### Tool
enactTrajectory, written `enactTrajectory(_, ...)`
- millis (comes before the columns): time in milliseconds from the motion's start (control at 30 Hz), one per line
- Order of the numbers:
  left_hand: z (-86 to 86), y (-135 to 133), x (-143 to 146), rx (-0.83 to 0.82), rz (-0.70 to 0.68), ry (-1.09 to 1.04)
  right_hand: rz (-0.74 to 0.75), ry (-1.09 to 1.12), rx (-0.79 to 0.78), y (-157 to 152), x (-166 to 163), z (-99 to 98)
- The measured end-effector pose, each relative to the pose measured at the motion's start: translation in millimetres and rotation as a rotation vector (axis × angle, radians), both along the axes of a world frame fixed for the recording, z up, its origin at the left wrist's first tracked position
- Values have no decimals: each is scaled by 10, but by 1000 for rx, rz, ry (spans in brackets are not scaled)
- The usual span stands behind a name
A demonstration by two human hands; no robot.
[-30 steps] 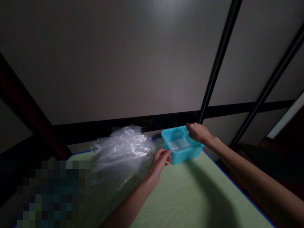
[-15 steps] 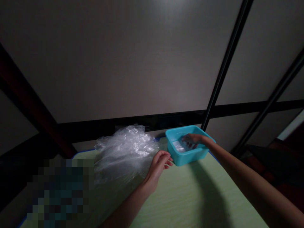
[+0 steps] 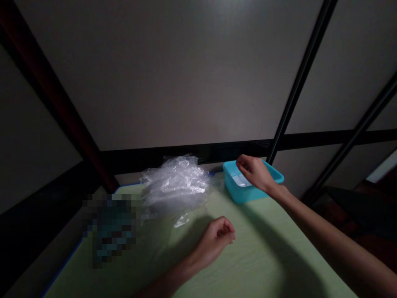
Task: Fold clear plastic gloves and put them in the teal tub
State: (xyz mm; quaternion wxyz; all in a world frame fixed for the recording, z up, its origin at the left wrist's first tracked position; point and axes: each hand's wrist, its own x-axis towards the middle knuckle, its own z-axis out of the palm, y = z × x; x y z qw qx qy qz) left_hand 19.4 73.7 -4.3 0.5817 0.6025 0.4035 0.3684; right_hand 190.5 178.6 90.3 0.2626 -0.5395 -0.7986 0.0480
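Note:
A turquoise plastic tub [image 3: 245, 195] stands at the far right corner of the green table mat [image 3: 254, 256], with something pale and flat inside it. My right hand [image 3: 257, 173] hovers just over the tub's near rim, fingers pinched together on something I cannot make out. My left hand [image 3: 217, 236] rests lower on the mat, well short of the tub, its fingers curled in loosely with nothing visible in them. A heap of crumpled clear plastic bags [image 3: 176, 184] lies to the left of the tub.
A small loose piece of clear plastic [image 3: 181, 221] lies on the mat before the heap. A blurred-out patch [image 3: 108, 227] covers the mat's left side. Dark frame bars and a grey wall panel rise behind the table. The room is dim.
My right hand has come up out of the tub with its fingers pinched. My left hand has drawn back from the tub's side toward me and curled. The view has shifted right.

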Motion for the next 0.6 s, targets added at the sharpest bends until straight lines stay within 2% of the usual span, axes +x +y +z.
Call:
enactTrajectory(67,-33,-136,-29,7,-27,62,75,-35,20,-203,-270,-60)
enactTrajectory(167,-55,-301,-85,5,-38,136,197,-92,-19,-360,-683,-296)
enactTrajectory(267,-91,-396,-158,26,-55,142,268,-144,-73,-357,-1032,-641)
enactTrajectory(400,-151,-437,-272,86,-60,149,249,-174,-125,-273,-1334,-1014)
enactTrajectory(500,-169,-446,-346,113,-34,151,245,-167,-117,-235,-1458,-1115)
enactTrajectory(600,-172,-447,-390,122,-2,135,248,-148,-78,-214,-1522,-1101)
